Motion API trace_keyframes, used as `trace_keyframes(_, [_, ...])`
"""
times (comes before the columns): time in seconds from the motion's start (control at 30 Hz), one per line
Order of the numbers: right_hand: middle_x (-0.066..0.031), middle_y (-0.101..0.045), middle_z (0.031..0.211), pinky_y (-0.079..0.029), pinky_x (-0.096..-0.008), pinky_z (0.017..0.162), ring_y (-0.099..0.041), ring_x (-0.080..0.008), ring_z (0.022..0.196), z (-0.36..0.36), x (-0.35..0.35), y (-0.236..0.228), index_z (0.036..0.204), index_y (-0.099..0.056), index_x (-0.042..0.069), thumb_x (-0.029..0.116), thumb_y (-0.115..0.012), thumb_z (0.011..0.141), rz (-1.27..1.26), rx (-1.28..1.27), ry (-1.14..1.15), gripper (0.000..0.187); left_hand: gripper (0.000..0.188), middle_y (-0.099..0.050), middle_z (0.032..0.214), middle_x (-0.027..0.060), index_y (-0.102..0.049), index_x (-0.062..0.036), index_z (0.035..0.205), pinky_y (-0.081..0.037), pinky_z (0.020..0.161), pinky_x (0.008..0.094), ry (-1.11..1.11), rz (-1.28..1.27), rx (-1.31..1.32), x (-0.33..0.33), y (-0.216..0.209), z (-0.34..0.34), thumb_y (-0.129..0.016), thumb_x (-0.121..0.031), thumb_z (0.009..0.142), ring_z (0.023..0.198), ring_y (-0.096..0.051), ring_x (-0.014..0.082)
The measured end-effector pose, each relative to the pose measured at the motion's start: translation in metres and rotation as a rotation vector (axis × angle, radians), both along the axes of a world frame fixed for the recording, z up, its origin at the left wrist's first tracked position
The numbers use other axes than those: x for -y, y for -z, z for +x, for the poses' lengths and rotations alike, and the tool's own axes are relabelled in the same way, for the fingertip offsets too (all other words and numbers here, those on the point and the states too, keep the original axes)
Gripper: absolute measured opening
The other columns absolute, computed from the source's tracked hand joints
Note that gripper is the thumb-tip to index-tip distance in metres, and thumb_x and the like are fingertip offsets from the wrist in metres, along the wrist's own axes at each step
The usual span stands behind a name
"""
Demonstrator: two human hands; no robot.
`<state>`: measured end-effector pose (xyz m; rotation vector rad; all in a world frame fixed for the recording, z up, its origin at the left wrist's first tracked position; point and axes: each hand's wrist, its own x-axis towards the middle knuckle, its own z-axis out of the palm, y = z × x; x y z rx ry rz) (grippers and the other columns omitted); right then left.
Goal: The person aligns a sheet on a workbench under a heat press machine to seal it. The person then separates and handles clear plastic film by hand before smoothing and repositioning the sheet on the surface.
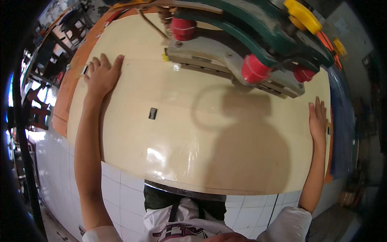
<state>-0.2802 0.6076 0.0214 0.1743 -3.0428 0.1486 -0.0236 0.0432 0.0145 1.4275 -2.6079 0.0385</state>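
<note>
I saw the left hand (102,78) spread, the right hand (318,122) straight-fingered, both empty, near opposite edges of the cream sheet (177,137) (open room between, short of the green machine (252,13)).

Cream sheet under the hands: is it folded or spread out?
Spread out: the cream sheet lies broad and flat between left hand and right hand.

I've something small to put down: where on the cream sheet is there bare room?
One free patch lies between the left hand, dark tab and machine; a wider one, partly shadowed, runs from the tab to the right forearm. Crowded: the top right of the cream sheet, by the machine, and its side edges, at the hands.
</note>
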Motion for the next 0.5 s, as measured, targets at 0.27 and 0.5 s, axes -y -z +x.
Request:
trace_keyframes(0.27, [-0.016,-0.016,0.155,-0.006,-0.0605,0.111,-0.009,-0.0373,0.143,0.0048,0.0113,-0.0093,0.15,-0.023,0.02,0.062,-0.027,0.094,0.019,0.024,0.022,0.07,0.091,-0.021,0.149,0.0299,-0.028,0.0011,0.143,-0.009,0.107,0.0655,0.019,0.015,-0.02,0.0037,-0.002,0.0062,-0.032,-0.071,0.087,0.141,-0.015,0.0424])
trace_keyframes(0.5, [-0.0163,-0.016,0.155,-0.006,-0.0608,0.111,-0.01,-0.0377,0.143,0.0026,0.0079,-0.0067,0.149,-0.024,0.021,0.061,-0.027,0.094,0.027,0.024,0.026,0.069,0.092,-0.021,0.149,0.0303,-0.028,0.0016,0.143,-0.008,0.107,0.0657,0.022,0.016,-0.027,0.0007,-0.0031,0.0059,-0.031,-0.071,0.087,0.141,-0.014,0.0423])
